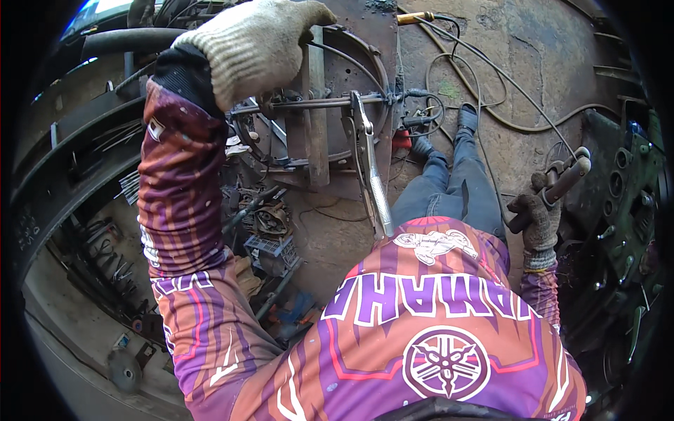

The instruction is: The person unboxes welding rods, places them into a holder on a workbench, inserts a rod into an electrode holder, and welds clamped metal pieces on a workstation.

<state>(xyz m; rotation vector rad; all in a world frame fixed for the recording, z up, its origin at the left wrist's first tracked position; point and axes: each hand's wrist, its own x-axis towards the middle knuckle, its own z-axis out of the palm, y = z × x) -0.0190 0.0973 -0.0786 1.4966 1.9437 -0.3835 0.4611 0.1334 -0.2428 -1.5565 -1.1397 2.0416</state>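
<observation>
My left hand (pixel 256 52), in a pale knitted glove, is over the upper left part of a round metal hoop (pixel 381 64). One digit stretches to the right; the others are partly hidden, and no held thing shows. Low at the right, my right hand (pixel 540 221), in a darker, dirty glove, is wrapped round the handle of a hammer (pixel 565 181) with a cylindrical head. A flat metal bar (pixel 318 126) stands across the hoop, and thin rods (pixel 302 104) cross it. Silver locking pliers (pixel 372 165) grip near the rods' right end.
An electrode holder (pixel 415 18) lies at the table's (pixel 372 35) far right edge, its cable (pixel 495 67) looping over the floor. Green machinery (pixel 632 189) with levers stands on the right. At left are dark steel beams (pixel 70 184), a metal crate (pixel 274 254) and a grinding disc (pixel 125 370).
</observation>
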